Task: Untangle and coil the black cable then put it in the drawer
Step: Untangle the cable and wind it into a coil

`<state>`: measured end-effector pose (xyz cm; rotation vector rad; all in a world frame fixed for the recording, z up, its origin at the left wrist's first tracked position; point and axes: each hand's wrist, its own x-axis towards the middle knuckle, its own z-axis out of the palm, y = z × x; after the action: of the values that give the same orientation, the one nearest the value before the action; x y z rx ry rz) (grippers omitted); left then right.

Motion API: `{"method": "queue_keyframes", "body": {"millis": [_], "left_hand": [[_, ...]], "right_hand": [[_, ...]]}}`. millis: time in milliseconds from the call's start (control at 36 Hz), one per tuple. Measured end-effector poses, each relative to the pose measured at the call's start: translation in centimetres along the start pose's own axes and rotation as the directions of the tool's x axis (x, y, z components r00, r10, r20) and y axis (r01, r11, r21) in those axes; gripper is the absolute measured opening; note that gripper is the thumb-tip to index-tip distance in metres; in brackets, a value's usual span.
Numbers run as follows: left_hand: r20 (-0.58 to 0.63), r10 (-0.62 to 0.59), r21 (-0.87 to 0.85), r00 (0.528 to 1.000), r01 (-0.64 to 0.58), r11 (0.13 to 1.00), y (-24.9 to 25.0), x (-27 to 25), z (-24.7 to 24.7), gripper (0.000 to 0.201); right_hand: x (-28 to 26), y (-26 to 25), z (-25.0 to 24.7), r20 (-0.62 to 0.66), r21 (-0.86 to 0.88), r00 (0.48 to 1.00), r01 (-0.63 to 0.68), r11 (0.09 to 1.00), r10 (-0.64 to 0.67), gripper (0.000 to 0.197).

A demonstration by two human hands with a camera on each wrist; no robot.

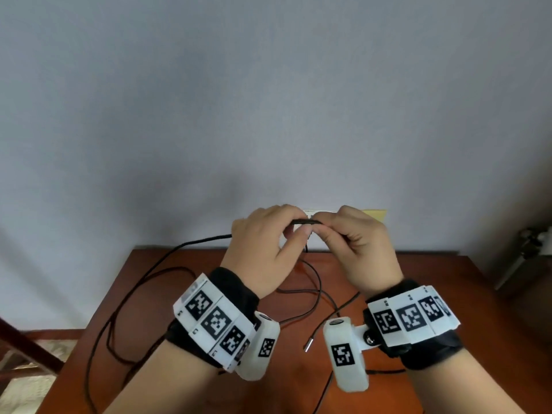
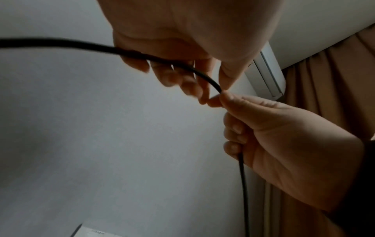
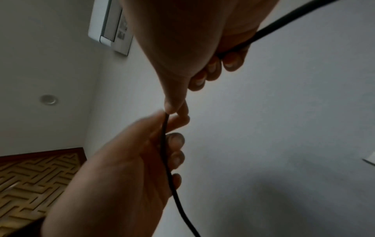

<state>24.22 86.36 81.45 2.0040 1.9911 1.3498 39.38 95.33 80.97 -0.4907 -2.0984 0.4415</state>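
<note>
The black cable (image 1: 306,221) is stretched in a short span between both hands, raised above the brown table (image 1: 448,294). My left hand (image 1: 286,231) pinches it with thumb and forefinger, and the cable trails out to the left (image 2: 61,42). My right hand (image 1: 328,231) pinches it close by, fingers curled round it (image 3: 229,52). From the right fist the cable hangs down (image 2: 242,176). Loose loops lie on the table (image 1: 316,282) and over its left edge. A metal-tipped end (image 1: 307,344) rests near the wrists. No drawer is in view.
A plain grey wall stands behind the table. A white and yellow item (image 1: 373,215) sits on the wall behind the hands. Dark wooden furniture (image 1: 30,345) stands low left, a metal fitting (image 1: 528,243) at the right. An air conditioner (image 2: 267,75) and curtain (image 2: 334,80) are overhead.
</note>
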Motion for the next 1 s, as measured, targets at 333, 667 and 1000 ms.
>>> {"method": "queue_keyframes", "body": {"millis": [333,667,1000], "left_hand": [[-0.044,0.005,0.055,0.999,-0.003,0.999,-2.4,0.0,-2.4,0.045],[-0.129,-0.079,-0.002,0.988,0.079,0.997,-3.5,-0.7,-3.7,0.029],[0.043,0.041,0.04,0.998,-0.043,0.998,1.9,-0.7,-1.4,0.038]], "right_hand": [[-0.6,1.0,-2.0,0.114,-0.08,0.993,0.021,0.997,-0.012,0.027],[-1.5,2.1,-3.2,-0.043,-0.057,0.989,-0.141,0.988,0.139,0.021],[-0.4,-1.9,-0.3,0.117,0.02,0.99,-0.076,0.997,0.073,0.026]]}}
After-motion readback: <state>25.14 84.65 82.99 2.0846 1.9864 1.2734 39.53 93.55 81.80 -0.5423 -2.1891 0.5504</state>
